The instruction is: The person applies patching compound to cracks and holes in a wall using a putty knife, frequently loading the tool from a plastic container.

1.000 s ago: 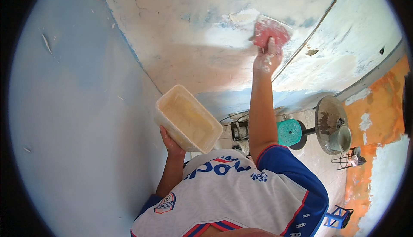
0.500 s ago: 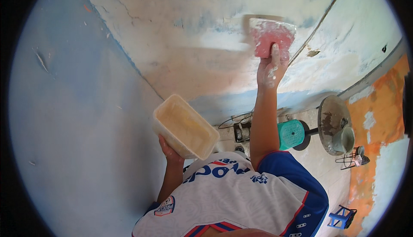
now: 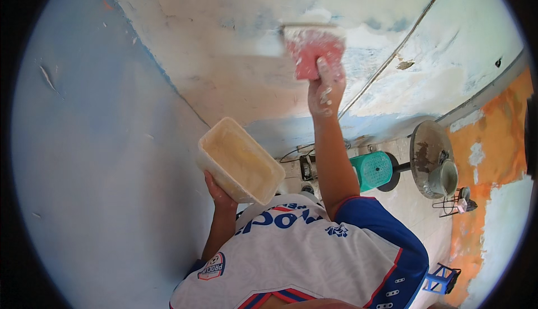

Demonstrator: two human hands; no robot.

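A red plastic putty spreader [image 3: 314,48], smeared with white paste, is gripped in my right hand [image 3: 327,91]. Its wide far edge meets the patchy white wall [image 3: 235,79] in front of me, where wet white filler shows around it. White paste also coats the fingers of that hand. My left hand [image 3: 220,190] holds a pale rectangular plastic tub [image 3: 246,188] by its outer side, low and close to my chest. Thin cream-coloured residue lines the tub's inside. Most of the left fingers are hidden behind and under the tub.
A blue wall [image 3: 95,169] rises close on the left. On the floor to the right are a green plastic stool [image 3: 374,170], a round table [image 3: 421,146] with a grey bucket [image 3: 444,179], and a blue stool [image 3: 440,280]. A cable [image 3: 367,87] runs along the front wall.
My right hand has swept the spreader leftward across the wall, leaving white filler where it passed. The tub in my left hand has barely shifted.
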